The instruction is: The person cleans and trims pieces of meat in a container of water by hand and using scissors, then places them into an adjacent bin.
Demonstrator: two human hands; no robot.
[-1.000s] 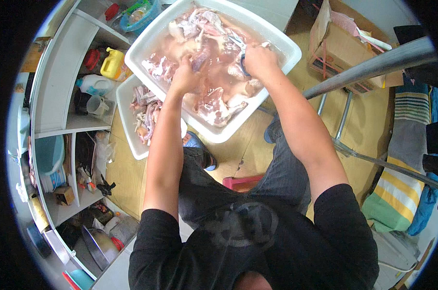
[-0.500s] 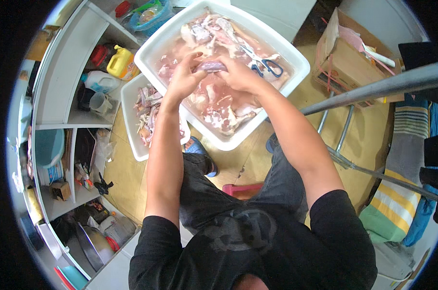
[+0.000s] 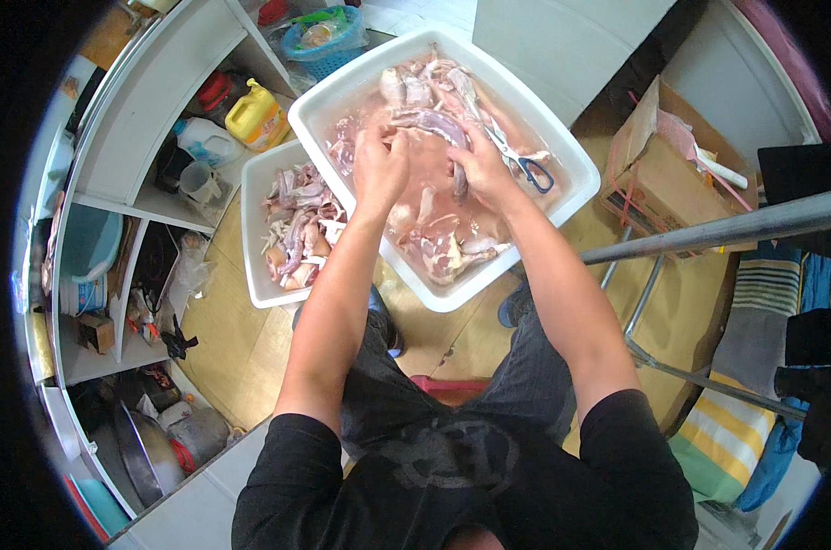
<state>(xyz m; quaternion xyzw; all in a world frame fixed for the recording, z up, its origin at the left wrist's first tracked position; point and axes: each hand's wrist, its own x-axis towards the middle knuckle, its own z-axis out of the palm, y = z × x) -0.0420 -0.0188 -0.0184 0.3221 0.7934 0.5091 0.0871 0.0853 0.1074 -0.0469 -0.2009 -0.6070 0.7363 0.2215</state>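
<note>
A large white tub (image 3: 585, 188) holds raw poultry pieces in pinkish water. Over it, a long pale purplish piece of meat, like a poultry neck (image 3: 434, 121), curves down through the grip of my right hand (image 3: 485, 170); its lower end hangs at the water. My left hand (image 3: 382, 170) is closed beside the piece's left end, its fingertips bunched; what they pinch is hidden. Scissors with dark blue handles (image 3: 536, 174) lie on the meat at the tub's right side. To the left stands a smaller white tub (image 3: 251, 247) with cut neck-like pieces.
White shelves (image 3: 127, 137) along the left hold a yellow jug (image 3: 256, 117), a white bottle and basins. A blue basket (image 3: 328, 57) sits behind the tubs. At the right are a cardboard box (image 3: 658, 170), a metal rail (image 3: 727, 223) and striped cloth (image 3: 727, 426).
The neck-like piece, earlier bunched between both hands, now stretches out, bent from my right hand. My hands have moved apart a little, and the whole view has shifted.
</note>
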